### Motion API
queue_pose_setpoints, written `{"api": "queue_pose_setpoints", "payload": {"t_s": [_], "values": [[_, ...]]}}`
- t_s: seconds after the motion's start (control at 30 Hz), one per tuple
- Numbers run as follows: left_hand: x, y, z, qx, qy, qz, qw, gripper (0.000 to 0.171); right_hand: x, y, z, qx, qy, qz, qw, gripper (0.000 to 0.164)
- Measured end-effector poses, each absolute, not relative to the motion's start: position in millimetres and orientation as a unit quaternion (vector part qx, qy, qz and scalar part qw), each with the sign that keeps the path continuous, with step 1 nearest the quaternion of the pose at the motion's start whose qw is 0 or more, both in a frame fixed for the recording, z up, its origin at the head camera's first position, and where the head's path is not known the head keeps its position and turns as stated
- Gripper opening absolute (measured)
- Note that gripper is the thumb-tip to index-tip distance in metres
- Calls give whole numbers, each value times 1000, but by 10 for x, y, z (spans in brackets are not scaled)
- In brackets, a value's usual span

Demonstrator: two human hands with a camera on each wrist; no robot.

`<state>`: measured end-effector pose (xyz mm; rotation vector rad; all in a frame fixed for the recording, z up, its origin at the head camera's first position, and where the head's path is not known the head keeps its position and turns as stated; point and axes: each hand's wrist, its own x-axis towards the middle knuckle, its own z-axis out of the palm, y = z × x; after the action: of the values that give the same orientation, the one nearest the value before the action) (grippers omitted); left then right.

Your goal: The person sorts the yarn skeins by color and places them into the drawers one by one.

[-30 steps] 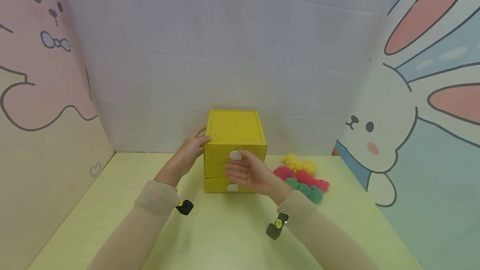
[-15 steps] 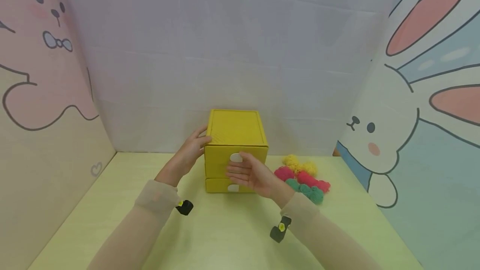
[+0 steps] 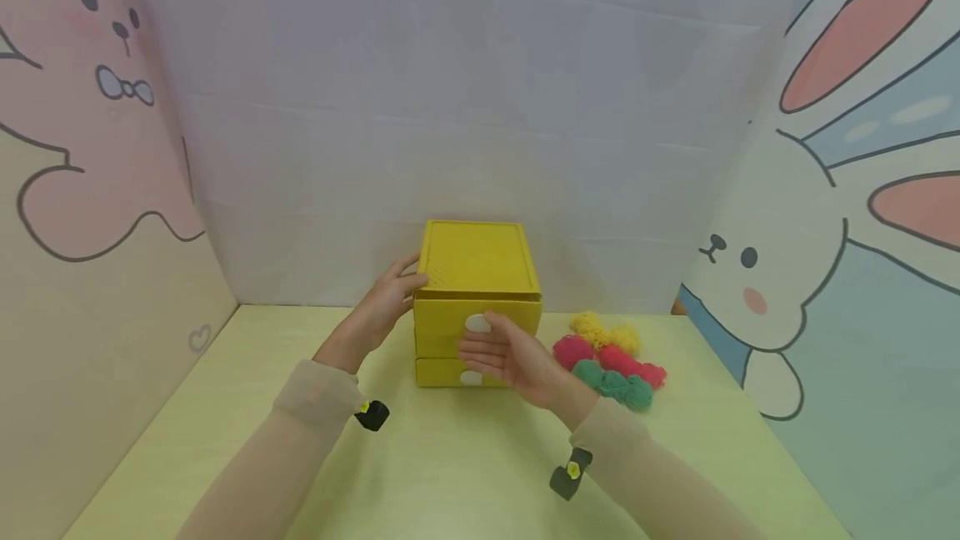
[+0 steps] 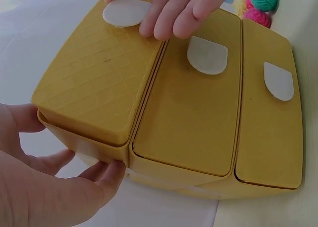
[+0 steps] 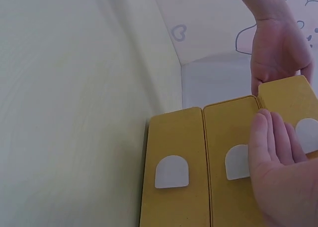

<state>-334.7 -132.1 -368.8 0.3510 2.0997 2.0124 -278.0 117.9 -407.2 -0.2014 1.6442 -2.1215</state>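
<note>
A yellow drawer cabinet (image 3: 480, 257) with three stacked drawers stands at the back of the table. Its top drawer (image 4: 94, 73) sticks out slightly past the frame, while the two lower drawers are closed. At the upper left front corner, my left hand (image 3: 382, 307) holds the cabinet, thumb on top and fingers along the side. My right hand (image 3: 525, 363) is at the top drawer's white handle (image 4: 126, 12), pinching it between the thumb and the fingers, which reach across the drawer front. The middle drawer's handle (image 4: 207, 55) is partly hidden in the right wrist view.
Right of the cabinet lie yellow yarn (image 3: 604, 333), pink-red yarn (image 3: 630, 365) and green yarn (image 3: 613, 384) skeins on the pale table (image 3: 420, 473). A white cloth wall (image 3: 480, 107) rises close behind, with cartoon-printed panels on both sides.
The top drawer has come forward a little, opening a dark gap under the cabinet's top edge. My right hand has moved toward me with it, while my left hand keeps its hold.
</note>
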Motion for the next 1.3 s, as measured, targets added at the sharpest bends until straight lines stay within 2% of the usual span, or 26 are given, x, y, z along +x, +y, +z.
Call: {"api": "queue_pose_setpoints", "payload": {"t_s": [0.27, 0.87, 1.3], "values": [[-3371, -1331, -3692, 121, 716, 679, 107, 72, -2681, 1202, -4088, -73, 587, -776, 220, 66], [-3346, -1338, -3677, 116, 714, 682, 109, 71, -2419, 1219, -4120, -73, 575, -781, 232, 66], [-3360, -1335, -3680, 117, 716, 679, 109, 71, -2284, 1251, -4134, -71, 585, -769, 247, 73]]}}
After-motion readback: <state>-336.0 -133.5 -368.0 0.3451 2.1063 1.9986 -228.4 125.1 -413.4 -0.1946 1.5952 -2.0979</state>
